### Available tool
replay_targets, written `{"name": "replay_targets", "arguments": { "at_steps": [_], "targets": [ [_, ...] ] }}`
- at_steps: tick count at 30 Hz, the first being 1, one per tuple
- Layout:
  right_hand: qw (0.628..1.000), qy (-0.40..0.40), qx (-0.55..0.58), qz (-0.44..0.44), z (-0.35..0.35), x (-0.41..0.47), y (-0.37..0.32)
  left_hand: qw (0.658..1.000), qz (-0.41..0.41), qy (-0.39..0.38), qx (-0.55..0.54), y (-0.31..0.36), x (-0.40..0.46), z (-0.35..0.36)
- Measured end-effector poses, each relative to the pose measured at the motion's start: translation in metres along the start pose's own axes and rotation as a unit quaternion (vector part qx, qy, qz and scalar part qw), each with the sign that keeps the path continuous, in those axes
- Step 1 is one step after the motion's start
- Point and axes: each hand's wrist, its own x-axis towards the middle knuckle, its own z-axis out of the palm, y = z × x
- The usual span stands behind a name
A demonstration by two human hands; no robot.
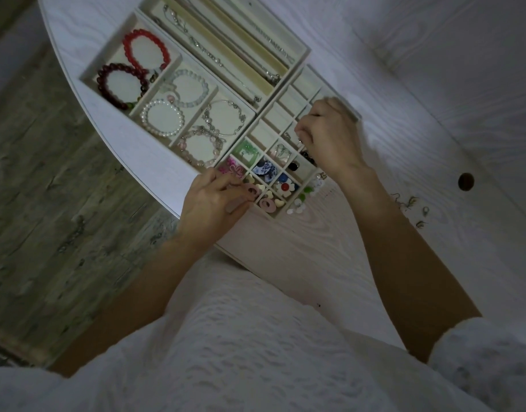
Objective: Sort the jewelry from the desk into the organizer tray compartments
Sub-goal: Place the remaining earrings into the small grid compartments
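Though dim light hides what the right hand (330, 138) pinches, its curled fingers dip over the tray (281, 110) grid's right-hand cells. The left hand (214, 200) grips a pink earring (251, 190) at the near corner. Loose hooks (410, 205) lie on the desk (434, 99).

The right hand (330, 138) covers several small compartments of the organizer tray (294, 84); whatever its curled fingertips pinch is too small to identify. The left hand (214, 200) hides the tray's near corner. The necklace compartments are cut off by the top edge. Small metal pieces (410, 206) on the desk (434, 114), right of centre, are too blurred to identify
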Motion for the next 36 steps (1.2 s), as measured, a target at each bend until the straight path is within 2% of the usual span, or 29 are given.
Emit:
{"name": "replay_targets", "arguments": {
  "at_steps": [3, 11, 15, 18, 23, 27, 36],
  "targets": [
    [0.999, 0.029, 0.012, 0.017, -0.001, -0.006, -0.001, 1.000, 0.000, -0.002, -0.002, 0.000, 0.000, -0.001],
    [0.992, 0.000, -0.081, 0.094, 0.008, -0.006, -0.013, 1.000, 0.001, 0.002, -0.008, 0.000, 0.000, 0.000],
    [0.984, -0.002, -0.082, 0.160, 0.010, 0.002, -0.019, 1.000, -0.003, -0.003, -0.008, 0.000, 0.000, 0.000],
    [0.983, 0.008, -0.075, 0.166, 0.013, 0.002, -0.020, 1.000, -0.003, -0.010, -0.008, 0.000, 0.000, -0.001],
    [0.986, 0.064, 0.031, 0.153, 0.018, -0.007, -0.018, 1.000, -0.006, -0.010, -0.009, 0.000, 0.001, -0.002],
    [0.977, 0.061, 0.121, 0.165, 0.018, -0.009, -0.013, 1.000, 0.000, -0.009, -0.009, 0.001, 0.002, -0.003],
    [0.976, 0.053, 0.109, 0.178, 0.015, -0.012, -0.011, 1.000, -0.004, -0.006, -0.012, 0.002, 0.002, -0.003]
  ]
}}
